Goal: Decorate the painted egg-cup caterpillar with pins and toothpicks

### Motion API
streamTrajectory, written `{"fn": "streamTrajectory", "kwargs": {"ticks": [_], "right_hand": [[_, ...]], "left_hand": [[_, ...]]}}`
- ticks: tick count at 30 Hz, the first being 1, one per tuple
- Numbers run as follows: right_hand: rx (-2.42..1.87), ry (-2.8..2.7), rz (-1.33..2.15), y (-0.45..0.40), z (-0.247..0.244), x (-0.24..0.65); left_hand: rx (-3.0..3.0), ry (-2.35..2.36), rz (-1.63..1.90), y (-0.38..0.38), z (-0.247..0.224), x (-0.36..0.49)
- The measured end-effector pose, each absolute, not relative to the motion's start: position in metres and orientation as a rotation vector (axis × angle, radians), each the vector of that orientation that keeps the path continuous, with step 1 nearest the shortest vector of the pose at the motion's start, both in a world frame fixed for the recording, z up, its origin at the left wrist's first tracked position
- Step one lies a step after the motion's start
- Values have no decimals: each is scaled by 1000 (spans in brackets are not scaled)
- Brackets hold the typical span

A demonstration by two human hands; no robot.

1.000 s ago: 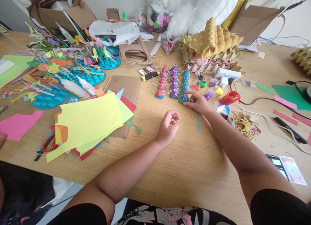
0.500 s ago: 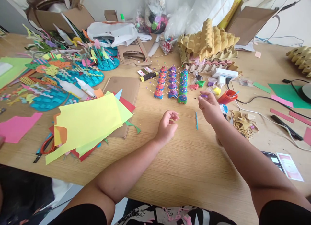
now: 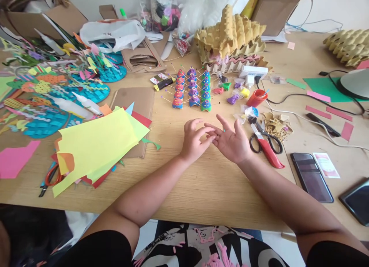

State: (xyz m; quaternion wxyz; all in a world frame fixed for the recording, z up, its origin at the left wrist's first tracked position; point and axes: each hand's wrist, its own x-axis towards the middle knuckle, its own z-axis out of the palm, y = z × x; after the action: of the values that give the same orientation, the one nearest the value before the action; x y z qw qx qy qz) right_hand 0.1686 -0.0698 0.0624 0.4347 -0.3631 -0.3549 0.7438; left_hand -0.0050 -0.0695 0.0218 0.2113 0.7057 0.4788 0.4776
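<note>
My left hand (image 3: 193, 141) is over the middle of the table, its thumb and fingers closed on the fingertips of my right hand. My right hand (image 3: 234, 142) is palm up with its fingers spread, and holds nothing that I can see. Behind them stand three rows of painted egg-carton caterpillars: red and blue (image 3: 177, 101), purple (image 3: 194, 100), and green and blue (image 3: 205, 101), with pins sticking out. A purple clay packet (image 3: 233, 99) lies right of the rows. Scissors (image 3: 266, 138) and a red-handled cutter (image 3: 271, 153) lie right of my right hand.
Yellow paper sheets (image 3: 98, 144) and cardboard (image 3: 134, 101) lie at left, behind them glue bottles (image 3: 72, 107) and blue woven crafts (image 3: 47, 124). Egg trays (image 3: 230, 36) are stacked at the back. A red cup (image 3: 256, 98), power strip (image 3: 253, 71) and phone (image 3: 311, 177) are at right.
My right hand has left the purple clay, moved toward my left hand and opened, palm up. The fingers of both hands now touch. The view has shifted, showing the scissors and whole phone.
</note>
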Motion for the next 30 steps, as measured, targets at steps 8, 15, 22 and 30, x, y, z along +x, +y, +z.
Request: {"fn": "streamTrajectory", "kwargs": {"ticks": [8,15,22,30], "right_hand": [[-857,-985,1773,-83,47,160],[-759,-1050,1700,-84,32,155],[-750,-1064,1684,-79,26,156],[-847,-1161,1389,-80,18,163]], "left_hand": [[2194,1340,1348,-68,14,-5],[2357,1381,1336,-67,9,-3],[2321,1343,1402,-68,11,-5],[2165,1380,1456,-64,8,-9]]}}
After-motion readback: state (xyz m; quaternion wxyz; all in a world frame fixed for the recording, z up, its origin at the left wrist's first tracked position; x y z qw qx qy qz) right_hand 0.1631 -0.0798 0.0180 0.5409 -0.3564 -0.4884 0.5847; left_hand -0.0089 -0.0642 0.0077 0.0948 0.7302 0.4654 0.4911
